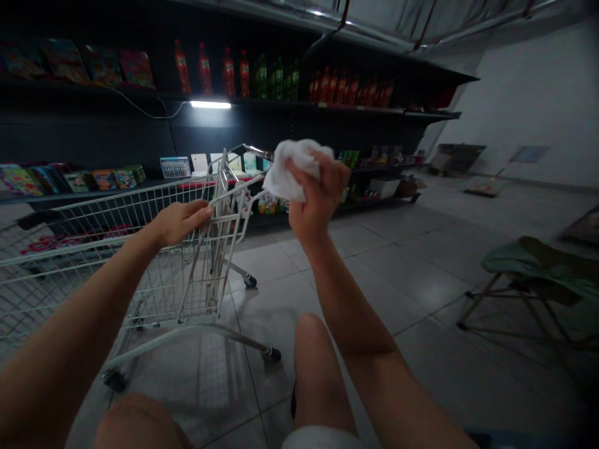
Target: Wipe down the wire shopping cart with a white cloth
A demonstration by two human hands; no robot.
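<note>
A white wire shopping cart (140,249) stands on the tiled floor to my left, its wheels on the ground. My left hand (180,221) rests on the cart's rear frame, fingers curled around the wire. My right hand (316,193) is raised in front of me, closed on a crumpled white cloth (290,165) held just right of the cart's handle (255,151). My bare knees show at the bottom of the view.
Dark store shelves (234,106) run along the back with red and green bottles above and boxed goods below. A folding chair with green fabric (538,274) stands at the right. Open tiled floor lies between cart and chair.
</note>
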